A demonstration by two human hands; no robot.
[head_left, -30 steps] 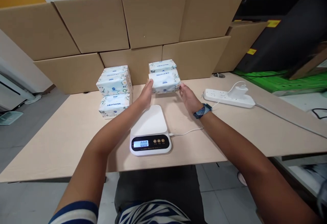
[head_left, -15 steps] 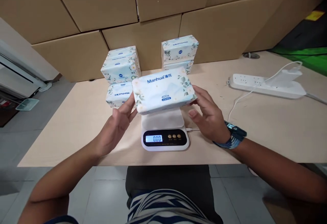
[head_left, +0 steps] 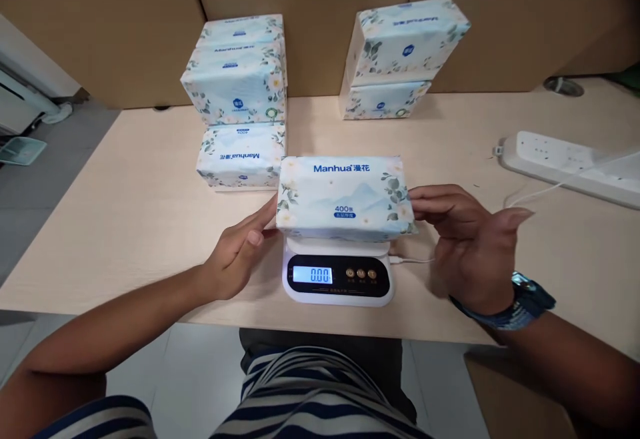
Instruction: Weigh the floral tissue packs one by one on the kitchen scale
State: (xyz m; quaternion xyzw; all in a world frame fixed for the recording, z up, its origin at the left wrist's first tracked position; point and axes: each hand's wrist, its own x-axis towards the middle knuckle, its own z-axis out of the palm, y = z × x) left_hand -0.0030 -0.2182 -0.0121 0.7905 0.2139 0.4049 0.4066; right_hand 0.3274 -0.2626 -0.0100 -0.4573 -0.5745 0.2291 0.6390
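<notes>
A pack of tissues with a floral print lies level at the platform of a white kitchen scale, covering most of it. Its display reads 0.00. At the pack's left end, the straight fingers of my left hand press against the side. My right hand has its fingers against the right end, its thumb spread away from the pack. The pack is held between the two hands; whether its underside rests on the platform is hidden.
A stack of tissue packs stands behind on the left, close to the held pack. Two more packs are stacked at the back right. A white power strip lies on the right of the table, before cardboard boxes.
The tissue pack has come down and levelled out over the scale, with both hands moving along. My right thumb has spread outward. The view has shifted closer to the table.
</notes>
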